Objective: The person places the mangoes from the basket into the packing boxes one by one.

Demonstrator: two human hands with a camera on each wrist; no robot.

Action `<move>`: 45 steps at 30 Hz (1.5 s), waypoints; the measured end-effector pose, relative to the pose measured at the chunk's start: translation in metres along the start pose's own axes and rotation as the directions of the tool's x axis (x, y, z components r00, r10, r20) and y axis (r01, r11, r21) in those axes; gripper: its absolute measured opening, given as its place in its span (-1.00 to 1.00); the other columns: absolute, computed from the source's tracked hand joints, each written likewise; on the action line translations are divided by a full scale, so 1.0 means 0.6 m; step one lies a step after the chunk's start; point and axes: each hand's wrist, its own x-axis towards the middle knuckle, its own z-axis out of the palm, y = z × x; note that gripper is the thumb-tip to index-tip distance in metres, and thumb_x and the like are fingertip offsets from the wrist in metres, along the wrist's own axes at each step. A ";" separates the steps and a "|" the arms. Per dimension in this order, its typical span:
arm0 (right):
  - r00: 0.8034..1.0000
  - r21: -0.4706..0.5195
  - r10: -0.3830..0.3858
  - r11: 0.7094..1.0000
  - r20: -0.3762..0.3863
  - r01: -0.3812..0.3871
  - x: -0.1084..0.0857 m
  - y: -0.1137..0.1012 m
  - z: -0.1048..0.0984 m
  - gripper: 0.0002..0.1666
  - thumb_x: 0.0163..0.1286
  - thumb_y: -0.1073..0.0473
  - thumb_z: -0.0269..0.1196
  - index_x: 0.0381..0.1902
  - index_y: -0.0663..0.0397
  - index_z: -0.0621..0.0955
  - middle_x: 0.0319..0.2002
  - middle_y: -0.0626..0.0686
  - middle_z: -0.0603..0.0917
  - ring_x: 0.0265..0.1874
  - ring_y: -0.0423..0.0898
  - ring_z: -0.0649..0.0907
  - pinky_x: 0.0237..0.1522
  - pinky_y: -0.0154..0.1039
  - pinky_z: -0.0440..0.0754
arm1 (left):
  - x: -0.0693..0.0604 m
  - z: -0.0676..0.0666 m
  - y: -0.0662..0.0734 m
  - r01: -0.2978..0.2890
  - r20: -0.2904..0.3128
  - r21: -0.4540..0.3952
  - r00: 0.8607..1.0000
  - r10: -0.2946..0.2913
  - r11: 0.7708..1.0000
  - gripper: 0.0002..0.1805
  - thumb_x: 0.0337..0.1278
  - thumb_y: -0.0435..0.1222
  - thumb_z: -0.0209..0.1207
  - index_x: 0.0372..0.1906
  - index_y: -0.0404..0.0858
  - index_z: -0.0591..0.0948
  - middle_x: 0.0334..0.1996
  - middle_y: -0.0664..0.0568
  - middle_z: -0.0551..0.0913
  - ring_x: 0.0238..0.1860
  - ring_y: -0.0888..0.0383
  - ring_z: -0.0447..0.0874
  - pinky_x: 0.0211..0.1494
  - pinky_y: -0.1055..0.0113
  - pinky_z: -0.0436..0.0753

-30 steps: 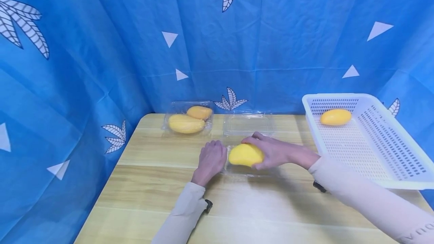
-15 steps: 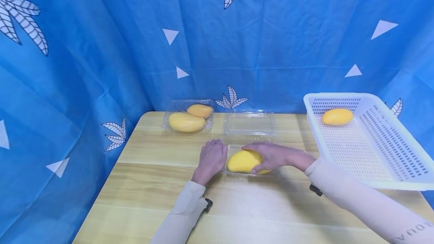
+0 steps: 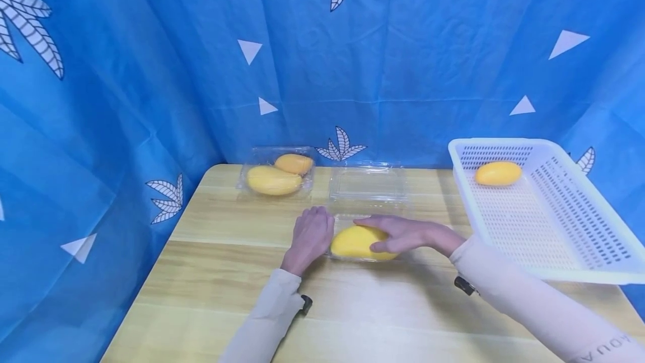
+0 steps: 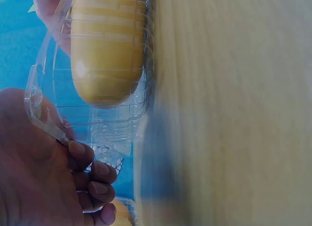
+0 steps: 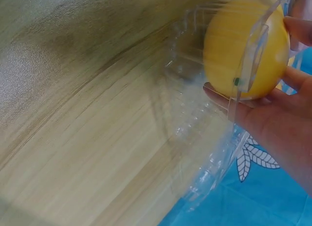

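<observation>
A yellow mango (image 3: 353, 241) lies in the near tray of a clear plastic clamshell box (image 4: 105, 131). My right hand (image 3: 403, 233) holds this mango from the right, with the thumb on one side and the fingers on the other. In the right wrist view, the mango (image 5: 239, 50) shows through the box wall, and some fingertips reach inside the box. My left hand (image 3: 309, 238) pinches the left rim of the box; its curled fingers (image 4: 100, 188) appear in the left wrist view. Behind the tray lies a clear lid section (image 3: 368, 184).
A second clear box (image 3: 308, 182) with two mangoes (image 3: 274, 180) stands at the back left. At the right, a white perforated basket (image 3: 463, 206) contains one mango (image 3: 498, 173). A blue curtain (image 3: 322, 71) hangs along the table's (image 3: 216, 296) back edge.
The right hand has lowered the mango into the clear box, and its grip now sits farther over the right end. The left hand keeps its place at the box's rim.
</observation>
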 end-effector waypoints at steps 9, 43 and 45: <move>1.000 -0.016 -0.004 1.000 -0.030 0.003 0.008 -0.001 0.002 -0.11 0.43 -0.01 0.25 0.59 0.12 0.20 0.49 0.24 0.33 0.42 0.22 0.38 0.42 0.28 0.25 | 0.003 -0.002 -0.003 -0.007 -0.009 0.004 1.000 0.007 1.000 -0.66 0.56 -0.22 -0.20 -0.38 -0.23 0.44 -0.41 -0.04 0.46 -0.29 -0.07 0.46 -0.17 0.05 0.51; 0.808 -0.174 -0.060 0.983 -0.586 -0.053 -0.123 0.078 -0.209 -0.51 0.48 0.21 0.24 0.32 0.19 0.50 0.17 0.24 0.62 0.18 0.22 0.59 0.17 0.24 0.52 | -0.001 -0.003 -0.005 -0.005 0.001 -0.019 1.000 0.005 1.000 -0.67 0.56 -0.23 -0.19 -0.40 -0.23 0.42 -0.43 -0.04 0.42 -0.31 -0.07 0.43 -0.19 0.07 0.49; 0.798 -0.203 -0.055 0.975 -0.601 -0.086 -0.134 0.090 -0.219 -0.51 0.47 0.21 0.23 0.31 0.20 0.49 0.18 0.26 0.61 0.17 0.23 0.58 0.17 0.25 0.50 | 0.000 -0.001 -0.005 -0.005 0.004 -0.024 1.000 0.006 1.000 -0.67 0.56 -0.23 -0.19 -0.40 -0.23 0.42 -0.43 -0.04 0.42 -0.30 -0.07 0.44 -0.18 0.06 0.49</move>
